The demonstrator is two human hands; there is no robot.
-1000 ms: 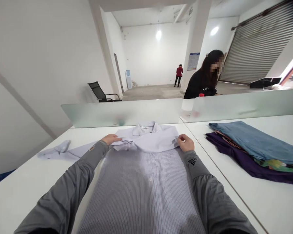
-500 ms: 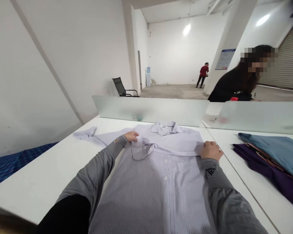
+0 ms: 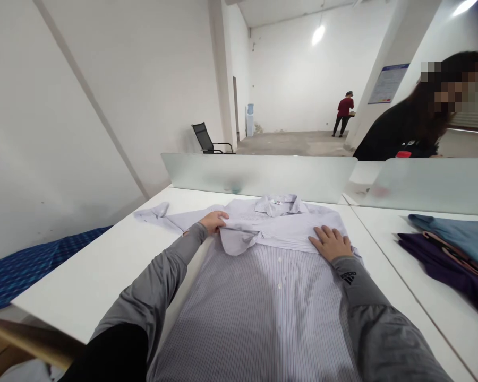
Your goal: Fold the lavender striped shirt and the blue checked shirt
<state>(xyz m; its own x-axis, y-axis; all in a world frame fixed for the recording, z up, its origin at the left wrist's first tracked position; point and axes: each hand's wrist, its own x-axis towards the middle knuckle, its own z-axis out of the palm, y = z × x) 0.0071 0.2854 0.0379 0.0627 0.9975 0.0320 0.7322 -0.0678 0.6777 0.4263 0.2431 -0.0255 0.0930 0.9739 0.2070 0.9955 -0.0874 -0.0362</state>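
Observation:
A striped button-up shirt (image 3: 247, 297) lies front up on the white table (image 3: 115, 249), its collar (image 3: 281, 204) at the far end. One sleeve (image 3: 287, 228) is folded across the chest, with its cuff (image 3: 239, 241) towards the left side. My left hand (image 3: 213, 222) pinches that sleeve near the cuff. Flat on the folded sleeve, close to the shoulder at the right, rests my right hand (image 3: 331, 243) with fingers spread. The other sleeve (image 3: 155, 213) stretches out to the left on the table.
Frosted dividers (image 3: 258, 172) stand along the table's far edge. Folded blue and purple clothes (image 3: 454, 265) lie at the right. A blue patterned cloth (image 3: 43, 265) is beside the table at left. One person (image 3: 398, 127) is beyond the divider, another (image 3: 343, 114) farther back.
My right hand has moved from the shirt's right edge inwards onto the folded sleeve, its fingers now spread flat. My left hand still holds the sleeve by the cuff. The view has shifted slightly.

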